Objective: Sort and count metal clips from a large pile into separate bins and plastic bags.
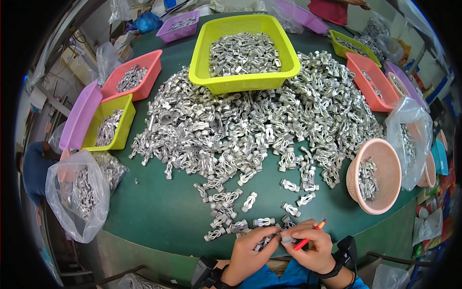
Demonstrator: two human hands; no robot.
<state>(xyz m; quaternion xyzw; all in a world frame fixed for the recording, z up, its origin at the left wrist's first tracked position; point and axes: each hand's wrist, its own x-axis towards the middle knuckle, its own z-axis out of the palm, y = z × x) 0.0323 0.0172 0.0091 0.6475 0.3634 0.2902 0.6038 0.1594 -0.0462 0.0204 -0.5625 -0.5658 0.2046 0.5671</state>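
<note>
My left hand (pixel 251 254), at the table's front edge, is closed with its fingertips on a silver metal part, mostly hidden by the fingers. Just beside it my right hand (pixel 313 250) is closed too, pinching a small ribbed metal fitting (pixel 288 239) between thumb and fingers. A red pencil (pixel 309 235) with a sharpened tip also sits in the right hand, slanting up to the right. The fingertips of both hands nearly meet. Loose twisted metal fittings (pixel 249 202) with ribbed ends lie just beyond them, trailing from a large heap (pixel 207 130) of the same kind.
A yellow-green basket (pixel 199 53) of metal links stands behind the heap. At right is a tilted peach basket (pixel 353 180) holding several fittings. Clear plastic bags (pixel 60 192) and pink, purple and green trays line the green table's (pixel 159 207) sides. Other people are partly visible at the edges.
</note>
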